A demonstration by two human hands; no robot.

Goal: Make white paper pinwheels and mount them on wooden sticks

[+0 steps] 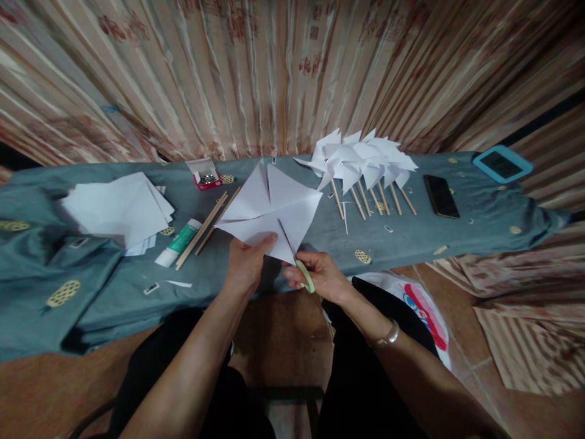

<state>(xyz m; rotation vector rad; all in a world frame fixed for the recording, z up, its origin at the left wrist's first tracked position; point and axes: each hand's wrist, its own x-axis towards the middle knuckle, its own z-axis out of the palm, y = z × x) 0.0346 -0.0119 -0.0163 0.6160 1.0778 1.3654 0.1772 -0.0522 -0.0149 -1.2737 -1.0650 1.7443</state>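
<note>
A white square sheet of paper (297,213) with slits at its corners is held up over the middle of the tabletop (411,244), by its near edge, one corner toward the person. The left hand (249,259) grips its near left side, thumb on top, the other fingers hidden beneath. The right hand (322,271) has its fingers closed around pale green-handled scissors (305,277) at the near corner; it is the nearer hand to that corner. The sheet lies ahead and to the left of those fingers, and the scissors' long axis points that way, toward its middle. Whether the dark line there is blade or slit, I cannot tell.

Outward, toward the left end: three loose wooden sticks (202,230), one white-and-green glue stick (180,241), one open red box of small metal pieces (213,185) by the far edge, and a pile of white paper sheets (119,204), too overlapped to count. Toward the right end: several white paper pinwheels (342,163), overlapping, one black phone (441,196), and one blue-framed device (503,163) near the far right corner.
</note>
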